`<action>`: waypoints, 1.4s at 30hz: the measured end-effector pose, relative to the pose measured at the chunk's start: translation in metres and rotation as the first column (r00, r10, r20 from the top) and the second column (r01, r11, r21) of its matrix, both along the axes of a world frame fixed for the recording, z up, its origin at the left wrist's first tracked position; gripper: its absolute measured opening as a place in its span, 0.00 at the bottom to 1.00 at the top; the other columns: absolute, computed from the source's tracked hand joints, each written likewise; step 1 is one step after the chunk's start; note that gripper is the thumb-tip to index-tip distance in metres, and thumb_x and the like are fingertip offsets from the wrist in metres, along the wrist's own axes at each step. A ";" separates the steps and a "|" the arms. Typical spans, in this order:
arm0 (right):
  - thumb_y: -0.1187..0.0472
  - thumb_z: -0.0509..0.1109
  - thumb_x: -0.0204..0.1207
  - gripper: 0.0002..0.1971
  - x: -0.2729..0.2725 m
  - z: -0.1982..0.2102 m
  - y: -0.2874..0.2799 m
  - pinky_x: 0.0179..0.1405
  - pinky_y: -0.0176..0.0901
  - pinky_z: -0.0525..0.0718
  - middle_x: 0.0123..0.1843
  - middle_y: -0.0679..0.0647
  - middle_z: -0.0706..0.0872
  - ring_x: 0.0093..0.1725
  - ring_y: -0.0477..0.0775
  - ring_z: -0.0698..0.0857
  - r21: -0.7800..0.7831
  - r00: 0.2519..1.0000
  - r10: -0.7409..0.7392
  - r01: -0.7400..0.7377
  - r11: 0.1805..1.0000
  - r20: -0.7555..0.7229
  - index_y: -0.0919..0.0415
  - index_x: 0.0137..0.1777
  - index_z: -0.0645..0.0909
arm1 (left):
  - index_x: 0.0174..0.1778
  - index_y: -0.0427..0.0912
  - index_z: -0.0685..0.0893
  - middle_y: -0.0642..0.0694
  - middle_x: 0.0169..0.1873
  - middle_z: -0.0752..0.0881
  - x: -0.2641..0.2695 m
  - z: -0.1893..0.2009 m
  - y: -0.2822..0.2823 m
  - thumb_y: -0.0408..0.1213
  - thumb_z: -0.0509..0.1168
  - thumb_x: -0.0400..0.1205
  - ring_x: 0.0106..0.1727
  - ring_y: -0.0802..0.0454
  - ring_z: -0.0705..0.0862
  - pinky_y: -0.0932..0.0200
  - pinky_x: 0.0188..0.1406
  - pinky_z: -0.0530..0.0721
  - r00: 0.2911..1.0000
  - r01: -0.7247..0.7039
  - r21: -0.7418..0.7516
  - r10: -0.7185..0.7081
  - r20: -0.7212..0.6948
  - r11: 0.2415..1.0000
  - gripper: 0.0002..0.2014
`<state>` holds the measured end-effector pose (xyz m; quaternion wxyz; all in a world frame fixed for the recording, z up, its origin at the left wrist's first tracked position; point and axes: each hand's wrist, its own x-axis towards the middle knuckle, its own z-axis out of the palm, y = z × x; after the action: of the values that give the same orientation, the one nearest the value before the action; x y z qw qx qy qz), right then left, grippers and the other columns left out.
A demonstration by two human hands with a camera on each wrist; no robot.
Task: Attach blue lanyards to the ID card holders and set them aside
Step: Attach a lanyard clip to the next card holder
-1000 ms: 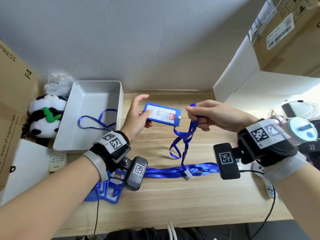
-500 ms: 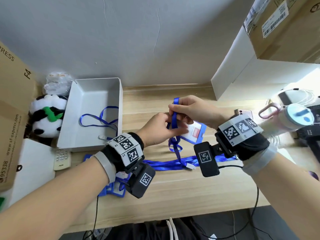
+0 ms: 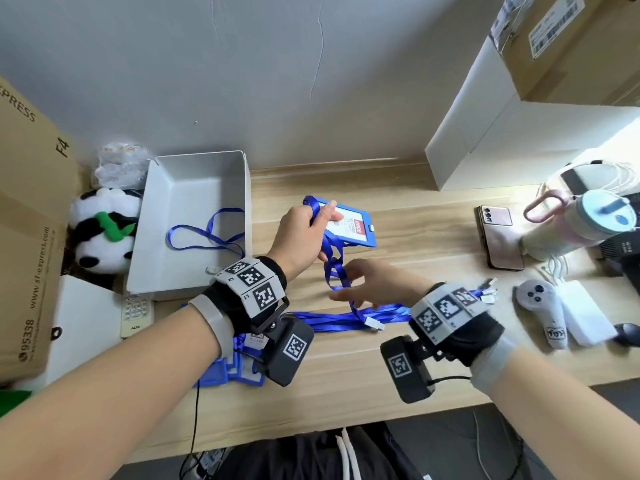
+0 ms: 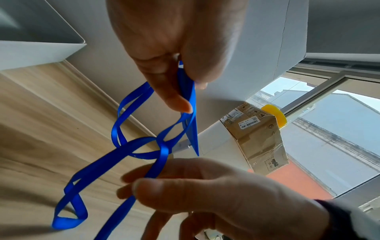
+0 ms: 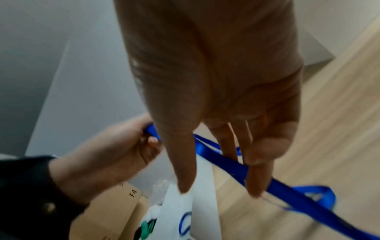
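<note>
Fingers and thumb of the left hand [image 3: 300,233] pinch the top of a blue lanyard [image 3: 333,268] against the ID card holder [image 3: 349,225], raised above the middle of the desk [image 3: 415,244]. Right hand [image 3: 374,285], nearer, has its fingers stretched out through the hanging loops, gripping nothing. More lanyards [image 3: 346,318] lie on the desk beneath. Left of them, a white box [image 3: 194,188] holds another lanyard.

Plush panda [image 3: 104,233] left; phone [image 3: 500,242], tumbler [image 3: 581,225], game controller [image 3: 542,306] right on wooden desk [image 3: 415,216]
</note>
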<state>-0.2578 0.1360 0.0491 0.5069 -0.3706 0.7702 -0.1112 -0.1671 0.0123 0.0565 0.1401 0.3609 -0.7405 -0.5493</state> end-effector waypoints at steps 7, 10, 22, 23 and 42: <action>0.58 0.63 0.82 0.12 -0.003 0.017 -0.005 0.25 0.30 0.73 0.36 0.49 0.85 0.29 0.40 0.80 -0.281 0.984 -0.087 0.129 0.951 0.157 0.57 0.37 0.80 | 0.53 0.41 0.87 0.40 0.37 0.85 0.012 -0.016 -0.015 0.48 0.49 0.88 0.29 0.47 0.77 0.51 0.36 0.80 0.993 -0.055 -0.145 0.069 0.092 0.988 0.22; 0.58 0.60 0.84 0.13 -0.013 0.046 0.001 0.26 0.33 0.69 0.29 0.50 0.77 0.27 0.46 0.72 -0.400 0.956 -0.083 0.195 0.896 0.280 0.56 0.40 0.83 | 0.60 0.37 0.84 0.41 0.31 0.78 0.018 -0.029 -0.017 0.44 0.47 0.88 0.34 0.42 0.75 0.47 0.40 0.76 0.980 -0.008 -0.141 0.035 0.197 0.990 0.22; 0.43 0.70 0.66 0.16 -0.057 0.099 0.036 0.18 0.34 0.55 0.13 0.41 0.61 0.23 0.50 0.53 -0.548 0.821 -0.103 0.462 0.697 0.562 0.56 0.32 0.88 | 0.40 0.34 0.78 0.29 0.39 0.82 0.044 -0.064 -0.024 0.46 0.50 0.87 0.45 0.33 0.84 0.39 0.52 0.84 0.941 -0.093 -0.087 0.116 0.317 0.992 0.21; 0.44 0.69 0.67 0.17 -0.061 0.101 0.040 0.19 0.34 0.55 0.13 0.41 0.61 0.23 0.50 0.53 -0.543 0.841 -0.107 0.433 0.719 0.530 0.57 0.32 0.88 | 0.40 0.34 0.77 0.31 0.38 0.82 0.045 -0.064 -0.026 0.46 0.50 0.87 0.43 0.35 0.84 0.40 0.51 0.84 0.940 -0.109 -0.099 0.135 0.314 0.989 0.20; 0.57 0.63 0.80 0.10 -0.049 -0.015 0.040 0.21 0.33 0.63 0.20 0.46 0.74 0.17 0.45 0.64 0.253 0.987 0.160 -0.163 0.954 0.032 0.49 0.49 0.88 | 0.62 0.40 0.83 0.44 0.38 0.80 0.034 -0.033 0.005 0.43 0.48 0.88 0.31 0.51 0.75 0.54 0.41 0.77 0.996 -0.079 0.027 0.078 0.051 0.996 0.20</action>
<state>-0.3066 0.1764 0.0337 0.5618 -0.3637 0.7425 0.0285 -0.1334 0.0173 0.0235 0.1375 0.4053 -0.7209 -0.5450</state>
